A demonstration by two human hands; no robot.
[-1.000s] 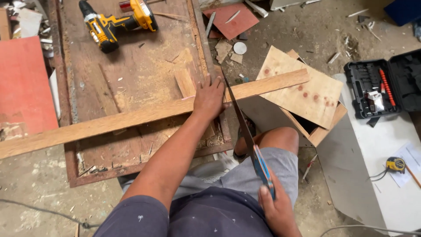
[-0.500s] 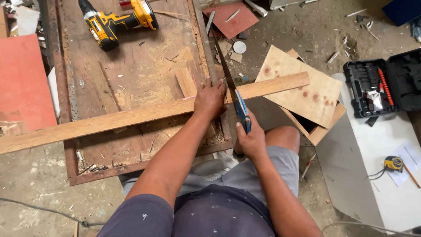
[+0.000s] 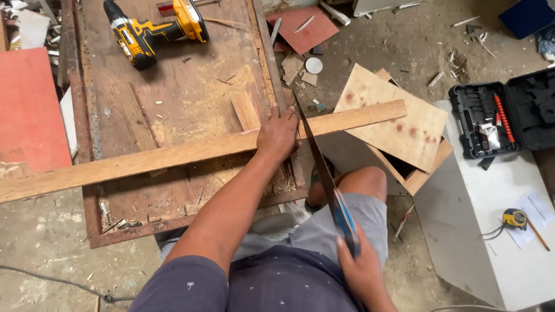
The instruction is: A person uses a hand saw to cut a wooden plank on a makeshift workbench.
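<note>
We stretch our left arm forward, nearly straight, with our left hand (image 3: 277, 136) palm-down, fingers spread and pressed flat. Our right arm is bent and drawn back close to our body, and our right hand (image 3: 361, 268) is curled in a tight fist near our lap. One bare knee sits raised between both arms.

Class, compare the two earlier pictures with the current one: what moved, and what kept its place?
The right hand has drawn the handsaw back toward the body; half a second ago it was pushed forward, close to the long wooden plank. Its grip on the blue handle did not change. The left hand keeps pressing the plank on the workbench. The plank, yellow drill and tool case stayed put.
</note>
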